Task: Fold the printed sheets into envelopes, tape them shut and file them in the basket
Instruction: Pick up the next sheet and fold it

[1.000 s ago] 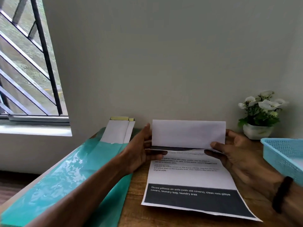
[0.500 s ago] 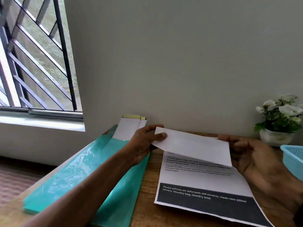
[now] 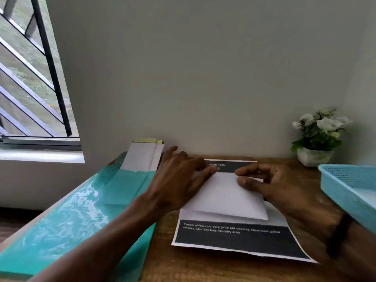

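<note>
A printed sheet point(image 3: 234, 237) with dark bands of white text lies on the wooden table point(image 3: 199, 267). Its upper part is folded down as a white flap point(image 3: 227, 200) over the middle. Beyond the fold a dark strip reading "LIVING ROOM" point(image 3: 225, 165) shows. My left hand point(image 3: 179, 180) rests flat on the flap's far left corner, fingers spread. My right hand point(image 3: 284, 186) pinches the far edge of the fold between thumb and forefinger. The light blue basket point(image 3: 345, 192) stands at the right edge, partly out of view.
A glossy teal folder point(image 3: 81, 210) lies along the left of the table, with white paper and yellow slips point(image 3: 142, 157) at its far end against the wall. A small pot of white flowers point(image 3: 317, 139) stands at the back right. A barred window is at the left.
The flap that both hands held raised has been brought down flat onto the sheet. Both hands have come down with it and now press on its far edge.
</note>
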Demonstrator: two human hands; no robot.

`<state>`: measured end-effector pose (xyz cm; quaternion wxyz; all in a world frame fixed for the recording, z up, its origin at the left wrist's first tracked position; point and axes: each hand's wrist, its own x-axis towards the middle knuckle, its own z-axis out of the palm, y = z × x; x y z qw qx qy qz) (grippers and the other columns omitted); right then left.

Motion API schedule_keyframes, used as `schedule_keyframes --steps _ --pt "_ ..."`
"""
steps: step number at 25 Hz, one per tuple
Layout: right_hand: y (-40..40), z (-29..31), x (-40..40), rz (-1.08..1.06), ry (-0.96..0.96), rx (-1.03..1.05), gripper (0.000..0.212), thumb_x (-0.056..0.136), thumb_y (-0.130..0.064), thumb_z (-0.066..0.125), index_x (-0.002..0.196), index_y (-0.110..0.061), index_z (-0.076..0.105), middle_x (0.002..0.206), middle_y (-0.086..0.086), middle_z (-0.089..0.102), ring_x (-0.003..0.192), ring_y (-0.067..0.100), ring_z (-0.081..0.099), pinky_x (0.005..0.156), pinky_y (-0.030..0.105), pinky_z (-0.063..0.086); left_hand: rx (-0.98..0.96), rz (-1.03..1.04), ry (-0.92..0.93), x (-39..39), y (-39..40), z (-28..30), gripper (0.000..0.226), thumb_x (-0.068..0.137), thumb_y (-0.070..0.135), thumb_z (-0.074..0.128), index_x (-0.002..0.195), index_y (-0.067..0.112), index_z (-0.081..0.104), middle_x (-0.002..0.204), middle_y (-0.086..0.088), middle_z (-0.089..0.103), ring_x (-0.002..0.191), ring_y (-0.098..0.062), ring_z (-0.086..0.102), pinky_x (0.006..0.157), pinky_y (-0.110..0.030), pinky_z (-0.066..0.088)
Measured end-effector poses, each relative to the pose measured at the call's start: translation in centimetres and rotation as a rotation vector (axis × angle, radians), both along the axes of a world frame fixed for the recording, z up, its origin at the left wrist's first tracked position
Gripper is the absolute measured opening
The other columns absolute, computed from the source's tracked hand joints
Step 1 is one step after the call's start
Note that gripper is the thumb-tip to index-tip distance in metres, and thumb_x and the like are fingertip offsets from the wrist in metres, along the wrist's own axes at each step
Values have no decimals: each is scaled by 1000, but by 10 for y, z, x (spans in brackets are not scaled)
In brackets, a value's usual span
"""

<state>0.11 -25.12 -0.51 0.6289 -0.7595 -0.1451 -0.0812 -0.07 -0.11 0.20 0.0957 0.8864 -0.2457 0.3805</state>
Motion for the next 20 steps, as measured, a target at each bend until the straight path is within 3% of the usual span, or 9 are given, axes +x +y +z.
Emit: schedule_keyframes --steps 3,5,7,9,10,12,15,17,20 --pt "4 -2 -6 28 -31 -77 12 90 -10 76 91 -20 83 69 -8 78 53 -5 62 45 8 41 18 -33 72 -3 -20 -6 51 108 54 40 72 21 55 63 0 56 64 -23 58 62 -38 43" --pt "5 1 -6 37 -9 -61 16 94 -11 73 96 -22 83 83 0 82 67 3 70 54 14 48 -6 37 87 0 -18 -6 54 104 61 39 71 20 52 61 -1 49 66 -26 58 56 -39 43" --pt "1 3 -4 38 34 -37 24 96 -12 70 100 -31 82 99 7 82 85 22 77 69 27 55 -34 80 106 5 -9 -5 63 100 69 33 69 18 50 63 -2 53 67 -27 59 56 -38 42" --pt "-4 0 2 -41 -19 -191 29 98 -13 67 104 -38 80 102 10 81 92 40 74 75 33 52 -60 89 133 9 -1 -8 67 98 73 33 65 16 47 60 0 52 61 -25 55 55 -36 38" --pt "-6 -2 2 -91 -83 -328 28 99 -13 66 103 -38 79 100 8 81 91 40 73 76 32 51 -63 92 149 9 0 -10 66 98 72 36 62 17 45 56 2 46 57 -22 50 55 -35 35" --pt "-3 -6 -6 -179 -275 -610 26 97 -14 66 107 -37 74 111 -2 78 93 18 73 89 27 52 -71 109 185 9 -4 -16 65 99 69 43 58 19 43 51 4 39 53 -19 44 54 -36 36" --pt "14 -3 -25 -113 -482 -942 34 99 -44 58 130 -35 67 151 -12 52 136 8 50 115 24 31 -120 133 202 15 -8 -24 62 100 65 47 57 20 44 50 5 37 54 -20 44 55 -37 43" --pt "30 -4 -37 21 -336 -1111 57 99 -64 34 150 -42 45 164 -21 26 153 3 21 128 31 12 -136 98 171 18 -10 -30 55 102 61 49 62 23 48 52 6 39 55 -19 45 55 -36 41" --pt "38 -18 -40 120 -81 -1211 70 93 -76 13 159 -53 7 172 -18 -5 159 9 -10 130 41 -3 -141 8 132 22 -9 -36 45 106 51 47 78 20 65 68 3 61 65 -21 57 62 -39 49"
